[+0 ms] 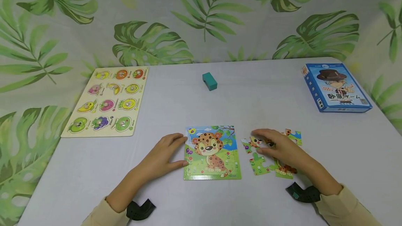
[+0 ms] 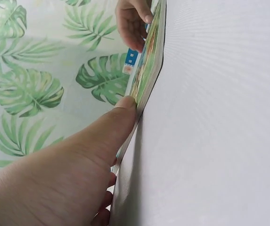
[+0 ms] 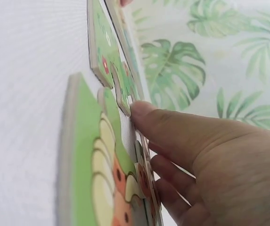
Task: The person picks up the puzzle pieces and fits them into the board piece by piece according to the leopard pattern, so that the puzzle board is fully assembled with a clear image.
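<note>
Puzzle board [image 1: 211,153]: left edge touching spread left grip [image 1: 161,154] | puzzle pieces [image 1: 259,165]: partly beneath spread right grip [image 1: 281,146]

At the upper right of the head view, we can read the large dark title "卧底ゲーム" across the lower part of the top face of a blue box [image 1: 337,85]; the smaller lines around it and the white characters down its left side are too small for us to read. Near the lower right corner of the leopard puzzle [image 1: 211,152], in the lower middle, we see a tiny printed code, unreadable. On the fruit board [image 1: 106,102], upper left, we cannot make out the little labels.
</note>
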A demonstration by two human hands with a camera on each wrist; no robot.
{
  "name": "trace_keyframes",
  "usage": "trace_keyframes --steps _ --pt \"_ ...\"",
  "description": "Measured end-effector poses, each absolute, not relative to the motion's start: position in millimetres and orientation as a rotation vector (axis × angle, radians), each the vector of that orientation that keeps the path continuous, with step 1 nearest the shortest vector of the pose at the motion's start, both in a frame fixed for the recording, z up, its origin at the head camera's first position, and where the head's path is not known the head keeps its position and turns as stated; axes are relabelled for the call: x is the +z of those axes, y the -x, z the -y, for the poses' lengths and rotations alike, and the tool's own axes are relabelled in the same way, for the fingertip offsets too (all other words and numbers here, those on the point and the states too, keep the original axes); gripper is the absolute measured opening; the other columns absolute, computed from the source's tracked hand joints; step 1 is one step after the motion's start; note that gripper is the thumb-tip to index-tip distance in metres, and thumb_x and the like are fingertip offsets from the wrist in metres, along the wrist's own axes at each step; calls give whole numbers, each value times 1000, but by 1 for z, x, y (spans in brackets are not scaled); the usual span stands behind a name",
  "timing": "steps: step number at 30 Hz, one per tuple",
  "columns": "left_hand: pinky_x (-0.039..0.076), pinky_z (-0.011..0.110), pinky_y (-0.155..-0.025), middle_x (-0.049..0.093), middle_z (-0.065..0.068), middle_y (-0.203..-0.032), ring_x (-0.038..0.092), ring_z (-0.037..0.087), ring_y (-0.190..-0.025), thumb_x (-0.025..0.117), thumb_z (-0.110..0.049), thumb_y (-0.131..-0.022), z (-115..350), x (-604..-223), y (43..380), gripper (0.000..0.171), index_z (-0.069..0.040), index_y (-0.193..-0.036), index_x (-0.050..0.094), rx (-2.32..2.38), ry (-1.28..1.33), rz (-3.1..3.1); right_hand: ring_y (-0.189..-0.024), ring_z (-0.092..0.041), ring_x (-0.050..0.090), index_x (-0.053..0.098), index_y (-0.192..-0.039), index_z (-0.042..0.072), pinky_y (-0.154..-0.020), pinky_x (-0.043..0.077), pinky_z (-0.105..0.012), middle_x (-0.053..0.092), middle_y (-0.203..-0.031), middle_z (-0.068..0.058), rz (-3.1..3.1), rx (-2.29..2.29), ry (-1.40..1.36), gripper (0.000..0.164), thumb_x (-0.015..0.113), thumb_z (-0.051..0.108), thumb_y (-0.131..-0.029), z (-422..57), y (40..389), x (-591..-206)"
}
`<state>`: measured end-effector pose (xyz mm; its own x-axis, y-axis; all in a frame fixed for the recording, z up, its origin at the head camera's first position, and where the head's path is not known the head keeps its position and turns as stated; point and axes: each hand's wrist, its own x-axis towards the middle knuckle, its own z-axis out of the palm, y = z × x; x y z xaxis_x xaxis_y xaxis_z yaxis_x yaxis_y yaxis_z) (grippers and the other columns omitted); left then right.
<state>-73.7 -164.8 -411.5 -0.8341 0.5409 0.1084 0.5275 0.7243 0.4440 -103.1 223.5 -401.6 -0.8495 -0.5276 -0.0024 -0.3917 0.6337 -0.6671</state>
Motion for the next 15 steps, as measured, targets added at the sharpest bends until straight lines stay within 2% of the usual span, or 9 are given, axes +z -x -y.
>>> trace_keyframes --steps 7,15 --pt "28 38 -100 37 6 -134 31 21 -124 62 -51 -78 165 -411 73 72 -11 -134 42 732 -869 -2887 -117 -24 42 54 -124 11 -90 39 -42 50 -125 -4 -2681 -992 871 45 67 16 -81 -224 103 -404" --pt "27 37 -101 37 6 -134 31 21 -124 62 -51 -78 165 -411 73 72 -11 -134 42 735 -866 -2888 -108 -25 49 60 -116 4 -81 46 -40 53 -117 -6 -2781 -956 956 41 69 15 -79 -222 102 -406"
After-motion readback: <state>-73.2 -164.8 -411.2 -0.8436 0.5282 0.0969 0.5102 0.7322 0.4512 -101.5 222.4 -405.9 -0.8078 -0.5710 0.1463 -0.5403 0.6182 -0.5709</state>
